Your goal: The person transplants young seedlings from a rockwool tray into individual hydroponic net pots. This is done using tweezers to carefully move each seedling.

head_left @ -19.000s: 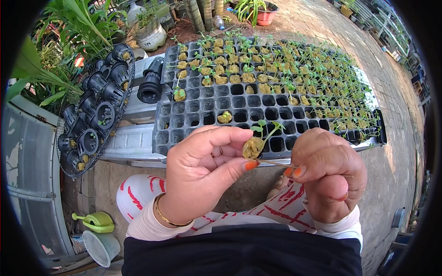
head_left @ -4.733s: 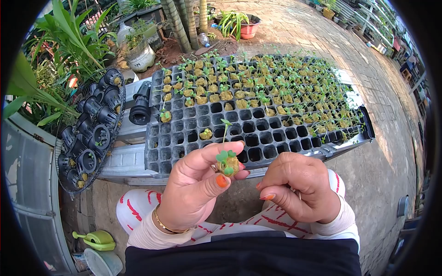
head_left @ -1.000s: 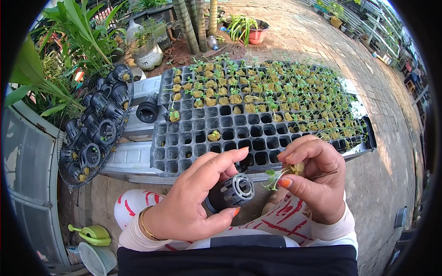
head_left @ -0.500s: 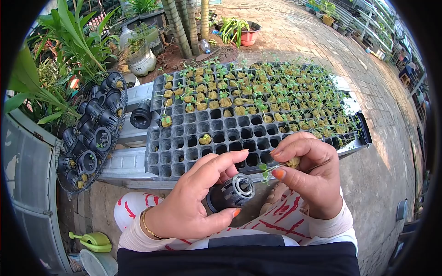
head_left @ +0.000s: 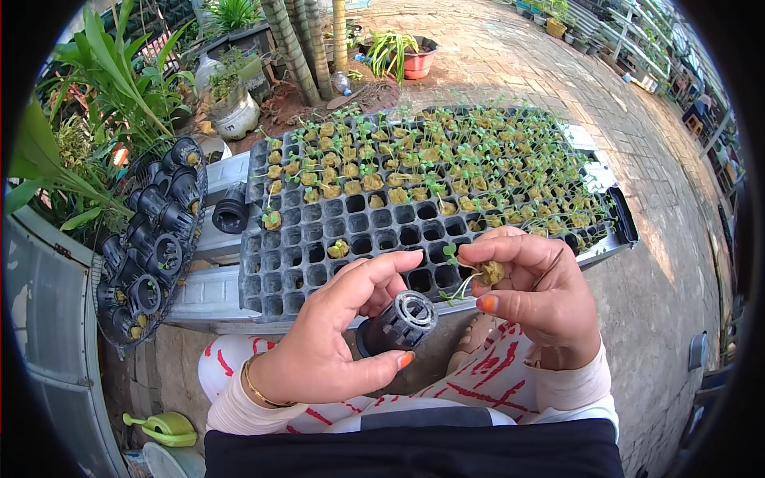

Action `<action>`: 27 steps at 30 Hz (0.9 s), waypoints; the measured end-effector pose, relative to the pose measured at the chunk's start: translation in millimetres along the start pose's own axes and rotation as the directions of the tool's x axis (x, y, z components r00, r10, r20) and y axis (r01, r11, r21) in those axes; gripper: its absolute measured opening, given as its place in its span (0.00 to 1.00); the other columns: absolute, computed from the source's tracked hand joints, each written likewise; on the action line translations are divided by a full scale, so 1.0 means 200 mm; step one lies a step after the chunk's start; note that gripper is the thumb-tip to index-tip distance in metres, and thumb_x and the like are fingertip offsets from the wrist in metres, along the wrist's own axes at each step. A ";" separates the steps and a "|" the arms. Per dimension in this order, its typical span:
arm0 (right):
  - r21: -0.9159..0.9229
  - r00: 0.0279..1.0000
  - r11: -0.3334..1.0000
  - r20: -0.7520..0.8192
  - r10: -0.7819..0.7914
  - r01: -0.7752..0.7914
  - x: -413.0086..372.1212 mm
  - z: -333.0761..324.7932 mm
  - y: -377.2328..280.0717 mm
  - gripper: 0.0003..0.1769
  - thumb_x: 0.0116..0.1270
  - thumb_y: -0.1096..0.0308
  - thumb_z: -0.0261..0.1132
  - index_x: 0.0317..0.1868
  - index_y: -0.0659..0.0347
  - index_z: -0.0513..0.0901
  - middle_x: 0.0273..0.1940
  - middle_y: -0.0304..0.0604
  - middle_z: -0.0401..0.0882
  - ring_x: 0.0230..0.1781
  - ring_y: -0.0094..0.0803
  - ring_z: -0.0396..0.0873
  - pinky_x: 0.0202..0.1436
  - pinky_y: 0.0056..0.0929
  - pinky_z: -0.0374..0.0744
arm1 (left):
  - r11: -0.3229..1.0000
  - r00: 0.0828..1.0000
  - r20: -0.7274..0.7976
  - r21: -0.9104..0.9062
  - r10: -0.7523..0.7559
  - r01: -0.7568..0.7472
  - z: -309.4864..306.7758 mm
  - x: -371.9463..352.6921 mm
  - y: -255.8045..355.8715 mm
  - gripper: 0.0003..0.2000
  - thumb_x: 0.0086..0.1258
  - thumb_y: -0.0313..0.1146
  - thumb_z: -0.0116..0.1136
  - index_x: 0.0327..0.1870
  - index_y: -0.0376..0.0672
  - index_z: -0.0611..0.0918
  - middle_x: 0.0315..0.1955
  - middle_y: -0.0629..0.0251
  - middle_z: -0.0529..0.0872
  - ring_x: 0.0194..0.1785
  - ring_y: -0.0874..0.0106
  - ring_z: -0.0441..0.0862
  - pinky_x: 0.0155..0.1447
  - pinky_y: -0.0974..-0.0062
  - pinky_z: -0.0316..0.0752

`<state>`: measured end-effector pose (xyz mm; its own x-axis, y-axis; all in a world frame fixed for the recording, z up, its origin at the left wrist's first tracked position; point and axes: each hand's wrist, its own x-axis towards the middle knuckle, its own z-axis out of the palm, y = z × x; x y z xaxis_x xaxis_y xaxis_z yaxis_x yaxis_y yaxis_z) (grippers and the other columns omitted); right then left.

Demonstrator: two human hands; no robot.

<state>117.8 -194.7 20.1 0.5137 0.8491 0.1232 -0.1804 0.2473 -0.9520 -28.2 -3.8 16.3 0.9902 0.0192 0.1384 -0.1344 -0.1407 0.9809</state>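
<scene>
My left hand (head_left: 319, 342) is wrapped round a black net pot (head_left: 397, 325), tilted with its ringed, slotted end facing up and right. Just right of it, my right hand (head_left: 550, 307) pinches a seedling (head_left: 489, 274) by its yellowish-brown plug. Pale stems and small green leaves stick out to the left, apart from the pot. A thin brown stick (head_left: 547, 270) lies across the fingers of that hand. Beyond both hands spreads a black seedling tray (head_left: 275, 259), crowded with plugged seedlings at the back and right, with many bare cells at the front left.
A wire basket (head_left: 127, 344) of black net pots stands at the left, and another black pot (head_left: 231, 211) lies beside the tray on the metal bench (head_left: 209, 291). A green watering can (head_left: 169, 429) sits on the floor at lower left. Potted plants (head_left: 418, 57) stand behind.
The seedling has turned in my right fingers, so its plug and stems show more. That hand has shifted slightly right. My left hand keeps its hold on the net pot; the view has moved a little.
</scene>
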 end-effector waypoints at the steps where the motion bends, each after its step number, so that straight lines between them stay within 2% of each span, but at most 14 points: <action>1: 0.027 1.000 1.000 0.003 0.007 -0.007 0.00 -0.01 0.00 0.22 0.54 0.88 0.64 0.52 0.71 0.77 0.49 0.43 0.73 0.49 0.25 0.74 0.51 0.21 0.74 | 1.000 1.000 0.005 -0.001 0.001 -0.001 0.00 0.00 0.00 0.36 0.51 0.28 0.64 0.65 0.39 0.65 0.43 0.66 0.70 0.44 0.77 0.67 0.52 0.78 0.65; 8: 0.025 0.997 1.000 -0.074 -0.003 0.005 -0.01 0.00 0.00 0.17 0.56 0.86 0.64 0.48 0.71 0.79 0.46 0.41 0.75 0.45 0.24 0.76 0.49 0.21 0.75 | 1.000 1.000 0.017 -0.012 0.000 0.000 0.03 0.04 0.02 0.36 0.52 0.28 0.64 0.66 0.39 0.65 0.43 0.66 0.70 0.43 0.78 0.67 0.52 0.79 0.65; 10: -0.134 0.992 0.989 -0.100 -0.071 0.058 -0.02 -0.01 0.00 0.13 0.57 0.85 0.64 0.45 0.70 0.79 0.42 0.40 0.75 0.42 0.21 0.75 0.45 0.19 0.75 | 1.000 1.000 0.025 -0.025 -0.003 0.003 0.03 0.05 0.02 0.36 0.52 0.28 0.64 0.66 0.39 0.65 0.43 0.66 0.70 0.43 0.78 0.68 0.52 0.79 0.65; 11: -0.134 0.992 0.989 -0.103 -0.072 0.057 -0.02 -0.01 0.00 0.13 0.57 0.85 0.64 0.45 0.70 0.79 0.42 0.40 0.75 0.42 0.21 0.75 0.45 0.19 0.75 | 1.000 1.000 0.028 -0.024 0.005 -0.004 0.04 0.06 0.02 0.36 0.52 0.28 0.64 0.66 0.39 0.65 0.43 0.66 0.70 0.43 0.78 0.68 0.52 0.79 0.65; 13: -0.275 0.986 0.957 -0.104 -0.130 0.097 -0.02 -0.01 -0.01 0.11 0.58 0.83 0.65 0.43 0.69 0.80 0.39 0.39 0.74 0.38 0.19 0.74 0.41 0.18 0.73 | 1.000 0.999 0.034 -0.022 0.013 -0.012 0.04 0.07 0.02 0.36 0.52 0.28 0.64 0.66 0.39 0.65 0.43 0.66 0.70 0.43 0.78 0.67 0.52 0.79 0.65; 19: -0.299 0.976 0.951 -0.167 -0.137 0.082 -0.04 -0.01 -0.04 0.08 0.59 0.78 0.65 0.39 0.69 0.79 0.38 0.39 0.73 0.36 0.19 0.72 0.38 0.17 0.69 | 1.000 0.998 0.064 -0.014 0.007 -0.006 0.05 0.11 0.01 0.36 0.52 0.28 0.63 0.66 0.39 0.64 0.42 0.64 0.70 0.43 0.76 0.68 0.53 0.78 0.66; 23: -0.307 0.978 0.948 -0.155 -0.137 0.084 -0.05 -0.03 -0.03 0.07 0.59 0.78 0.64 0.38 0.69 0.79 0.37 0.38 0.73 0.35 0.18 0.71 0.36 0.17 0.69 | 1.000 0.998 0.069 -0.002 0.002 -0.002 0.07 0.12 0.00 0.36 0.52 0.28 0.63 0.67 0.40 0.64 0.43 0.63 0.71 0.45 0.75 0.69 0.54 0.76 0.67; 25: -0.227 0.980 0.972 -0.173 -0.099 0.058 -0.06 -0.02 -0.04 0.07 0.59 0.78 0.64 0.39 0.68 0.78 0.36 0.38 0.73 0.34 0.17 0.71 0.36 0.17 0.68 | 1.000 0.997 0.074 0.008 -0.004 0.003 0.06 0.13 0.00 0.37 0.52 0.28 0.63 0.67 0.40 0.64 0.44 0.62 0.71 0.45 0.74 0.70 0.55 0.75 0.67; 27: -0.222 0.982 0.973 -0.166 -0.095 0.056 -0.06 -0.02 -0.04 0.07 0.59 0.78 0.64 0.39 0.68 0.78 0.36 0.37 0.73 0.34 0.17 0.71 0.35 0.17 0.68 | 0.999 0.989 0.150 0.054 -0.010 0.002 0.05 0.14 0.02 0.38 0.53 0.25 0.66 0.67 0.35 0.61 0.48 0.66 0.71 0.52 0.78 0.71 0.59 0.78 0.65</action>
<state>116.3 -208.8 25.5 0.6607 0.7324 0.1645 0.0398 0.1846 -0.9820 -0.8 -13.5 21.9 0.9860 -0.1280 0.1069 -0.1306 -0.1940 0.9723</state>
